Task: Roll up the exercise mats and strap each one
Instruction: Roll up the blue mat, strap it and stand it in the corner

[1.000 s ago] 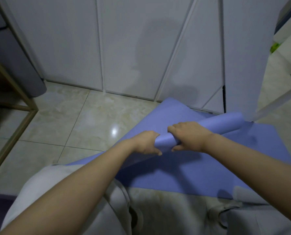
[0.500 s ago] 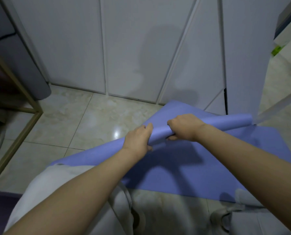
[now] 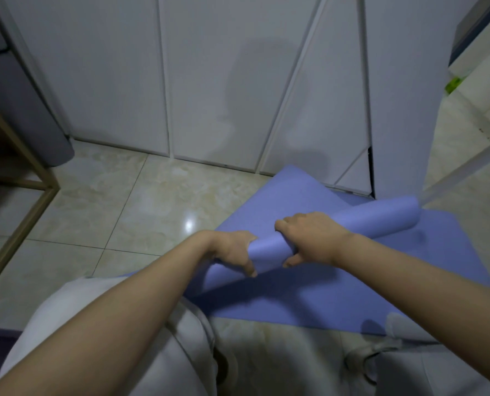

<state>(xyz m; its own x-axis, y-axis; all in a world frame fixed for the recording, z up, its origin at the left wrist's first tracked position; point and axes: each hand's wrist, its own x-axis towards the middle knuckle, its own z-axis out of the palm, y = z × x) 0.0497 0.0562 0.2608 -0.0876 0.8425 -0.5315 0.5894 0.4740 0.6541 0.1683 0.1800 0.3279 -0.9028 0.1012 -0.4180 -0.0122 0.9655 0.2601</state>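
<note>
Head view looks down on a purple-blue mat (image 3: 338,295) spread over the pale tiled floor (image 3: 123,212), close to a wall of white panels (image 3: 209,81). We see part of it wound into a roll (image 3: 381,221) that slants from lower left up to the right, its open right end lying near a white bar (image 3: 466,172) that crosses the right edge. The unrolled stretch lies flat on the tiles on our side of the roll and reaches almost to the light trousers (image 3: 158,352) at the bottom of the frame. Another piece of the mat shows beyond the roll, running up to the foot of the panels; whether it lies flat there we cannot tell. Both hands grasp the roll near its left end. The left hand (image 3: 232,251) wraps it with the fingers over the far side and the thumb on the near side. Just to its right, the right hand (image 3: 309,238) curls over the top, thumb tucked underneath. The two hands sit close together but apart, with a short strip of roll between them. At the far left we see a wooden frame (image 3: 23,221) standing on the tiles, well away from the mat. A small green thing (image 3: 453,84) sits at the upper right, too small to make out.
</note>
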